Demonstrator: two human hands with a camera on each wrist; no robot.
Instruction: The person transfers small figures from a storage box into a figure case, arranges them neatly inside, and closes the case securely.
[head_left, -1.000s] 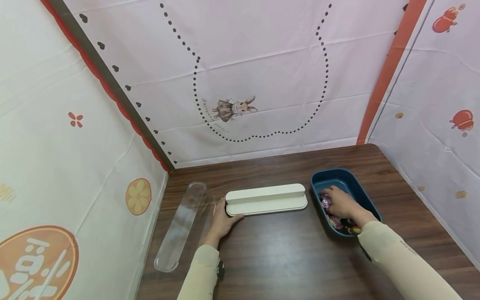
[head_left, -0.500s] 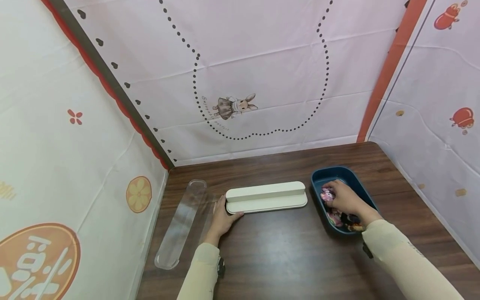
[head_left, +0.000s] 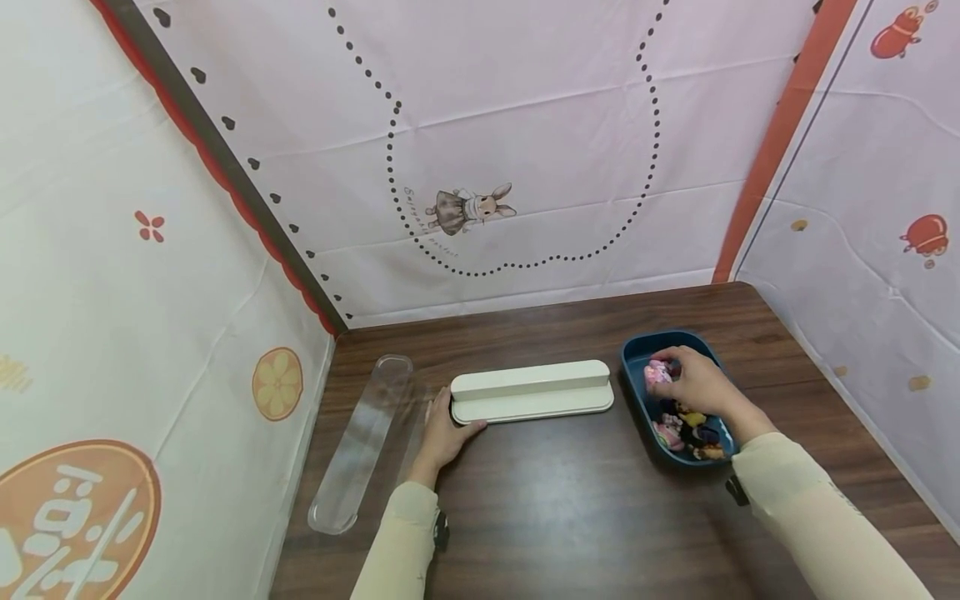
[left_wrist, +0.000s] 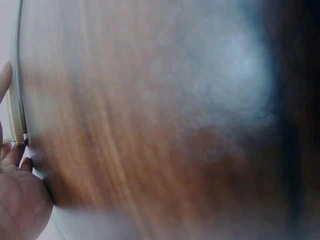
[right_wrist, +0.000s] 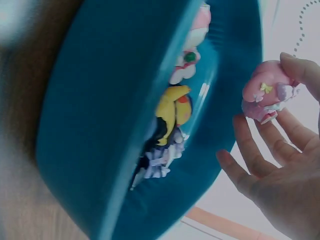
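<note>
In the head view my right hand (head_left: 703,387) pinches a small pink figurine (head_left: 657,374) between thumb and fingers, over the dark blue box (head_left: 634,364). The right wrist view shows the pink figurine (right_wrist: 265,90) with a yellow bow, held beyond the box wall (right_wrist: 100,110). Several other figurines (head_left: 670,433) lie in the box, among them a yellow one (right_wrist: 170,112). My left hand (head_left: 442,442) holds the left end of a long cream-white stepped stand (head_left: 534,402), thumb at its front edge. Only part of the left hand (left_wrist: 22,200) shows in the left wrist view.
A long clear plastic cover (head_left: 360,450) with rounded ends lies left of my left hand on the dark wood table (head_left: 555,508). Printed cloth walls (head_left: 525,125) enclose the table's back and both sides.
My right hand has drawn the pink figurine up out of the pile, toward the back of the box, uncovering more figurines. My left hand stays on the stand.
</note>
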